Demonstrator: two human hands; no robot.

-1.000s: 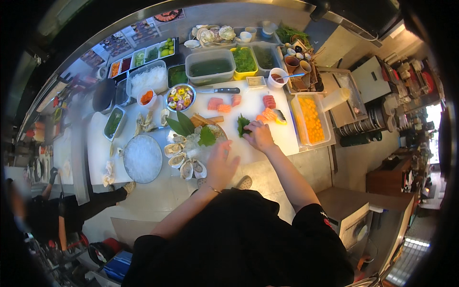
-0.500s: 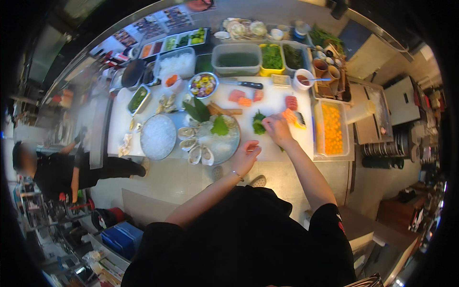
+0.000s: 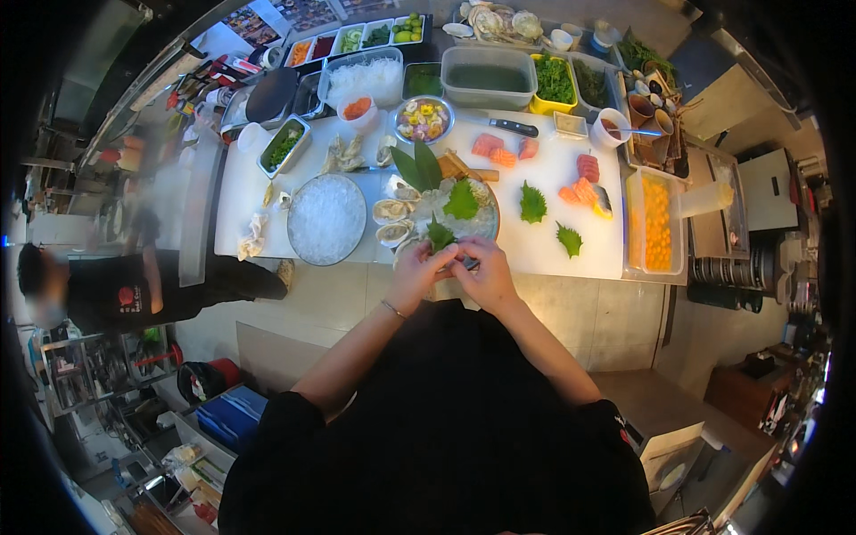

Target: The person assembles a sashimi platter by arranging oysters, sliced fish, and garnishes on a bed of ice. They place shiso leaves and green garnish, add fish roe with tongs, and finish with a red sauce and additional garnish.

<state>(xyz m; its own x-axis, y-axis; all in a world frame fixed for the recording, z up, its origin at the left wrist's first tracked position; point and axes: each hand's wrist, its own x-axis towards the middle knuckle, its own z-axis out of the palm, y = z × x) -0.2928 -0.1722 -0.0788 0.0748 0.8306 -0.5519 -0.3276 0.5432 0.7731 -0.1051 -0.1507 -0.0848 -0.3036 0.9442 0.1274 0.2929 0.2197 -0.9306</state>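
My left hand (image 3: 417, 275) pinches a green shiso leaf (image 3: 440, 234) by its lower end. My right hand (image 3: 487, 278) meets it there, fingers closed at the same end of the leaf; the exact grip is partly hidden. Both hands are over the near edge of a round plate of crushed ice (image 3: 481, 221). Another shiso leaf (image 3: 461, 201) lies on that ice, beside long dark green leaves (image 3: 417, 167). Opened oysters (image 3: 392, 211) line the plate's left side. To the right, one shiso leaf (image 3: 532, 203) and a second shiso leaf (image 3: 569, 239) lie apart on the white board (image 3: 526, 250).
Left stands a round dish of ice (image 3: 326, 223). Sliced fish (image 3: 584, 193) and a knife (image 3: 514, 127) lie on the board. Behind are a bowl of flowers (image 3: 424, 119) and several tubs. An orange-filled container (image 3: 655, 223) stands right. A co-worker (image 3: 134, 285) is far left.
My right hand has moved left from the board to join my left hand, and a shiso leaf is now held between them. Two leaves now lie apart on the board. The view has shifted.
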